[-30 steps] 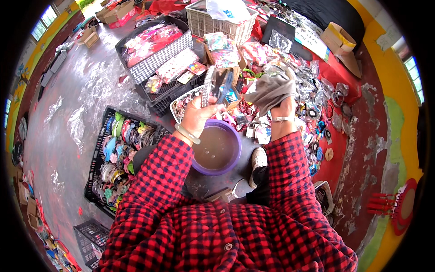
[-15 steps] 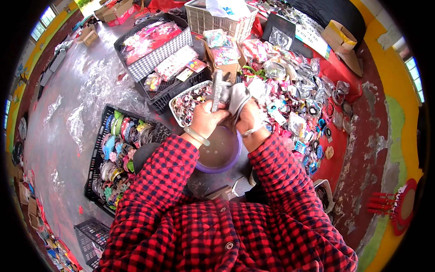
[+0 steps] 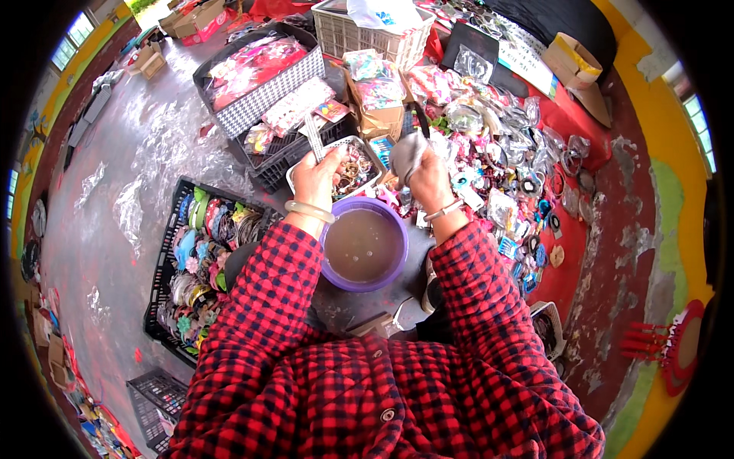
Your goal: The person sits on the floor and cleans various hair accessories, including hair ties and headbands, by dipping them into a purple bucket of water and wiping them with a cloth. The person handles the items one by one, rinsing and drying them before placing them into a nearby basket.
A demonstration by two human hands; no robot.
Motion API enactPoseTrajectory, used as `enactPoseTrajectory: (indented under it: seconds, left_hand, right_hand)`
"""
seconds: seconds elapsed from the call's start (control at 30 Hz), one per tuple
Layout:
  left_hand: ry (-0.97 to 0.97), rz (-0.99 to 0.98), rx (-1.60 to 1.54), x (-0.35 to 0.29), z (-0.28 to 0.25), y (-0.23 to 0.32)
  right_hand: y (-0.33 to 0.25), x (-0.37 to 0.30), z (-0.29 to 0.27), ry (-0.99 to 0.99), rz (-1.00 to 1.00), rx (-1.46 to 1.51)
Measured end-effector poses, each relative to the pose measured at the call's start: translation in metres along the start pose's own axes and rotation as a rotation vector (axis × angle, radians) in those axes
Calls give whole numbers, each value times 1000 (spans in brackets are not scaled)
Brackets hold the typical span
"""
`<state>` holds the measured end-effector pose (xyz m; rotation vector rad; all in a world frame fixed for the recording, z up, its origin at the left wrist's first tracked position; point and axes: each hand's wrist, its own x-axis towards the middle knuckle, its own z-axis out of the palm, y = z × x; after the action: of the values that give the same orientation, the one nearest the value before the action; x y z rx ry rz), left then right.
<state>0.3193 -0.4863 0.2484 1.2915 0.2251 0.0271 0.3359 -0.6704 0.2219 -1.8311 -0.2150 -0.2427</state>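
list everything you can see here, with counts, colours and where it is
bowl: one, purple, brownish inside, below both hands
small tray: one, white, trinkets inside, beyond the bowl
long crate: one, black, full of coloured hair accessories, on the left
checked basket: one, black and white, pink packets inside, upper left
white basket: one, top centre
cardboard boxes: a few, brown, top right and top left
loose packets: many, mixed colours, on red cloth at right
left hand: holds a thin silvery strip
right hand: holds a grey piece
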Motion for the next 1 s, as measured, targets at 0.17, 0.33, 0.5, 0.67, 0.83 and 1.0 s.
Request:
enactPoseTrajectory:
  seconds: [0.17, 0.33, 0.5, 0.67, 0.83, 1.0]
  left_hand:
    - [-185, -195, -238, -8, 0, -3]
    - [-222, -280, -379, -3, -3, -2]
    - [-298, -288, -429, 0, -10, 12]
    - [-345, -259, -317, -6, -15, 28]
    - [-319, -280, -321, -4, -21, 36]
    - [-343, -283, -313, -1, -30, 43]
  right_hand:
    - [-42, -20, 23, -345, -54, -577]
    - [-44, -23, 24, -371, -127, -465]
    - [-45, -21, 26, -420, -218, -144]
    - [-54, -21, 20, -380, -536, -256]
    - [-39, -23, 14, -537, -537, -428]
    - [-34, -23, 15, -481, -626, -583]
